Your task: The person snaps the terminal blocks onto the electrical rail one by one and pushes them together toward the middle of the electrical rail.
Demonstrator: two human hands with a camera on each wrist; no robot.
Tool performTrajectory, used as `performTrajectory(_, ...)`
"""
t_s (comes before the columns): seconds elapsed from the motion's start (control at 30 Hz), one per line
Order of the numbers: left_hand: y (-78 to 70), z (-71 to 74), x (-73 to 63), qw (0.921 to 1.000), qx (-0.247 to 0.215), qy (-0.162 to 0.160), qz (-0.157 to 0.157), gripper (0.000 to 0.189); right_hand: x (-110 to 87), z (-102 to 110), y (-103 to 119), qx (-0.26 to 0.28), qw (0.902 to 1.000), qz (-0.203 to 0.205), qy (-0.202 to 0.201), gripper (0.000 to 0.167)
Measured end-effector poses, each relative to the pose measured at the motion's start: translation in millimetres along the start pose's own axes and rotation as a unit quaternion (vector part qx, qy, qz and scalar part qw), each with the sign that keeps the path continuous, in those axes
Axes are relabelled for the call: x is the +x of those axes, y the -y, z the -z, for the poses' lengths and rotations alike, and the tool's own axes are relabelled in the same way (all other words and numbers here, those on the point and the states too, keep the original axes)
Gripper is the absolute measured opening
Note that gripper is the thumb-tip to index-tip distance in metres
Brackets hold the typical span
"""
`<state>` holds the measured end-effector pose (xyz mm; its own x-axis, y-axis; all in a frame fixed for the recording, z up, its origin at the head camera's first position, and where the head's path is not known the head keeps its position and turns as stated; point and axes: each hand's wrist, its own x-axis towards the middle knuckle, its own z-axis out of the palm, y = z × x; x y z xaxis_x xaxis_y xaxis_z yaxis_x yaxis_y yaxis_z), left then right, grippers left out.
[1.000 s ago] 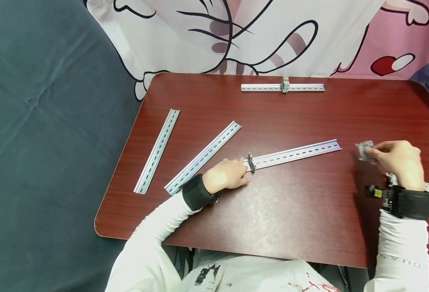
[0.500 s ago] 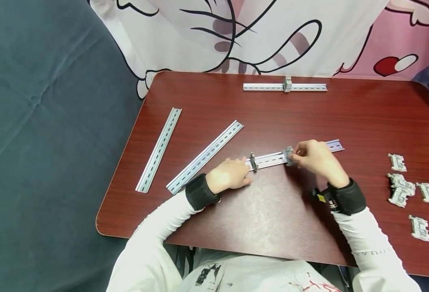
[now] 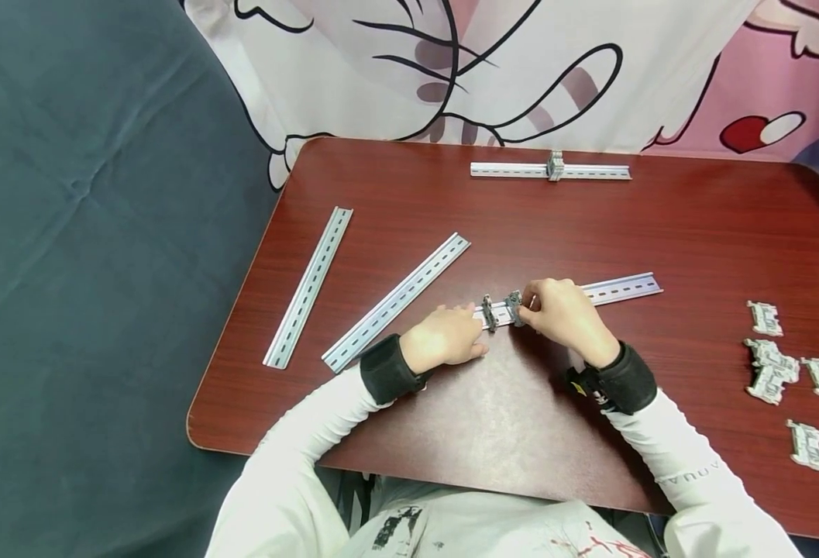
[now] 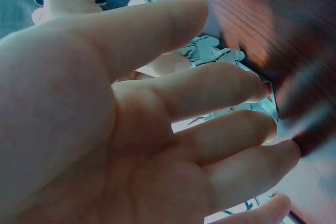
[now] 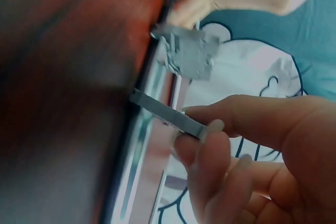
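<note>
A slotted metal DIN rail [image 3: 621,289] lies slightly aslant in front of the person. The left hand [image 3: 444,339] rests on its left end with fingers extended, as the left wrist view also shows. Just right of those fingertips, one grey terminal block [image 3: 489,313] stands upright on the rail. The right hand [image 3: 568,318] pinches a second grey terminal block [image 5: 168,113] between thumb and fingers, a short gap from the first. In the right wrist view the held block is tilted, its lower end at the rail; whether it is clipped on, I cannot tell.
Several loose terminal blocks [image 3: 772,370] lie at the table's right side. Two bare rails, one steep [image 3: 309,287] and one diagonal [image 3: 397,302], lie on the left. Another rail [image 3: 597,172] carrying blocks [image 3: 555,166] lies along the table's far edge.
The right hand has carried the terminal block from the table's right side leftward onto the rail, close to the first block. The left hand has stayed at the rail's left end.
</note>
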<state>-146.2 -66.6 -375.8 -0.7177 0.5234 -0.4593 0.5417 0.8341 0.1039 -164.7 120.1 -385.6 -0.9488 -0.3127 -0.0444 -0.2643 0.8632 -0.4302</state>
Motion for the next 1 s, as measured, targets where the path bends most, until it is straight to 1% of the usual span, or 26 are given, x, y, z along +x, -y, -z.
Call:
performTrajectory(0.13, -1.2, 1.1, 0.3, 1.0, 0.001, -0.001, 0.002, 0.033, -0.3, -7.1, 4.9, -0.025, 0.9993, -0.001, -0.027, 0.01)
performTrajectory(0.27, -1.7, 1.5, 0.5, 1.0, 0.004, -0.002, 0.0, 0.033, 0.0, -13.1, 6.0, -0.031, 0.9989, -0.009, -0.033, 0.012)
performTrajectory(0.43, -2.4, 1.7, 1.8, 1.0, 0.006, 0.005, 0.002, 0.036, 3.3, -13.1, 6.2, -0.021, 0.9992, -0.003, -0.035, 0.016)
performTrajectory(0.5, -2.5, 1.6, 2.6, 0.9999, 0.006, 0.01, 0.006, 0.038, 7.0, -11.0, 5.3, -0.014, 0.9996, 0.001, -0.023, 0.018)
performTrajectory(0.6, -2.7, 1.2, 3.4, 0.9999, 0.007, 0.012, 0.009, 0.04, 12.8, -7.3, 4.3, -0.009, 0.9999, 0.0, 0.01, 0.019)
performTrajectory(0.7, -2.7, 1.2, 3.7, 0.9998, 0.004, 0.02, 0.009, 0.041, 17.8, -4.5, 4.1, -0.006, 0.9989, -0.012, 0.045, 0.019)
performTrajectory(0.83, -3.1, 1.1, 3.5, 0.9997, 0.001, 0.025, 0.008, 0.04, 22.4, -2.3, 5.1, -0.007, 0.9964, -0.027, 0.081, 0.02)
performTrajectory(1.0, -4.0, -2.1, 2.9, 0.9999, 0.007, 0.013, 0.003, 0.037, 26.8, -1.0, 5.8, -0.012, 0.9937, -0.03, 0.107, 0.022)
